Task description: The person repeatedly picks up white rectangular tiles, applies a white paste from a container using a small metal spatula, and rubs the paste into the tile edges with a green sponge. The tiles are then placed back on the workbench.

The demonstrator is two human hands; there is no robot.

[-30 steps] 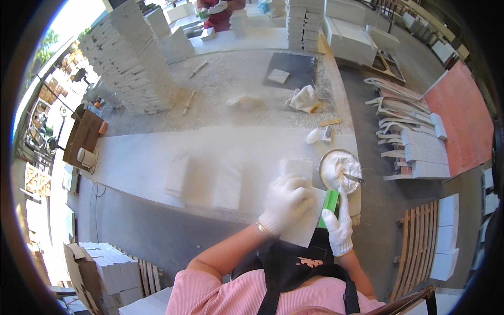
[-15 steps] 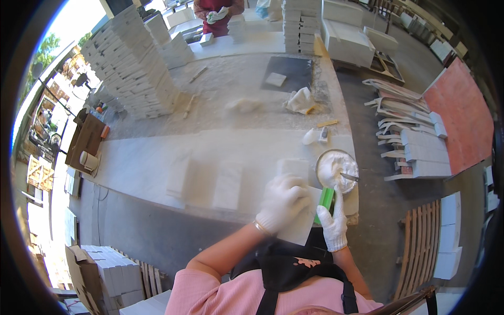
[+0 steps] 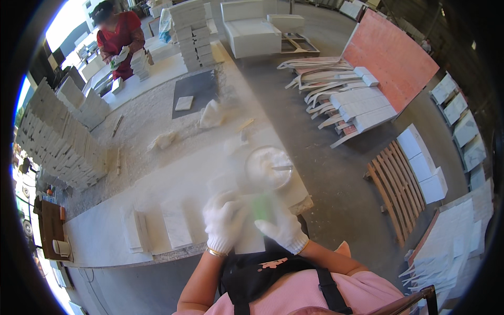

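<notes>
Both my hands wear white gloves and work at the near edge of a long dusty white table [image 3: 157, 178]. My left hand [image 3: 223, 223] presses down on a flat white stone tile [image 3: 248, 239] and holds it. My right hand [image 3: 282, 224] grips a small green tool [image 3: 261, 206] over the tile's far end; the tool is blurred. Just beyond the hands stands a round bowl of white paste [image 3: 268, 168] with a stick lying in it.
Two more white tiles [image 3: 176, 223] lie to the left. Tall stacks of tiles [image 3: 63, 147] line the table's left side. Crumpled cloths [image 3: 210, 113] and a dark slab [image 3: 194, 92] lie farther off. Another person in red [image 3: 119, 39] works at the far end. A slatted wooden pallet [image 3: 394, 184] is on the right.
The view has swung round. My right hand has brought the green tool leftward, from beside the bowl onto the tile, close to my left hand, which stays on the tile.
</notes>
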